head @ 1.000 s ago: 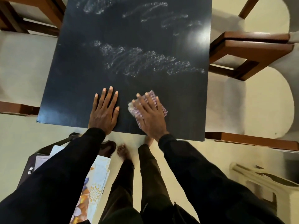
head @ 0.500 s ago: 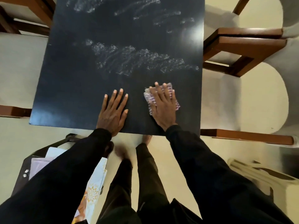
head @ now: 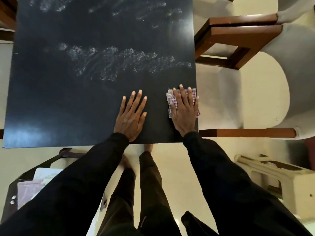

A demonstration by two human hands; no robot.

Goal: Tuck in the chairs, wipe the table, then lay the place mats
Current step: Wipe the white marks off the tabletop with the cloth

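Table (head: 68, 99) wipe in hand: the right hand (head: 185, 113) presses a checked cloth (head: 170, 104) flat at the near right corner, with the left hand (head: 131, 116) spread just beside it.

Both hands lie with fingers straight and grip nothing. The right palm pins the cloth to the dark top right at its edge, probably so the stroke carries to the rim. The left hand, flat on the top, looks like a brace for the lean. Wet streaks (head: 119, 60) across the middle and far part suggest the near strip is what remains. A wooden chair (head: 238, 36) and another chair's rail (head: 247, 132) sit close against the right side, near the cloth's path. On the floor at lower left a dark carrier (head: 10, 193) holds flat sheets, possibly the place mats, though I cannot tell. A white stool (head: 272, 176) stands at lower right.
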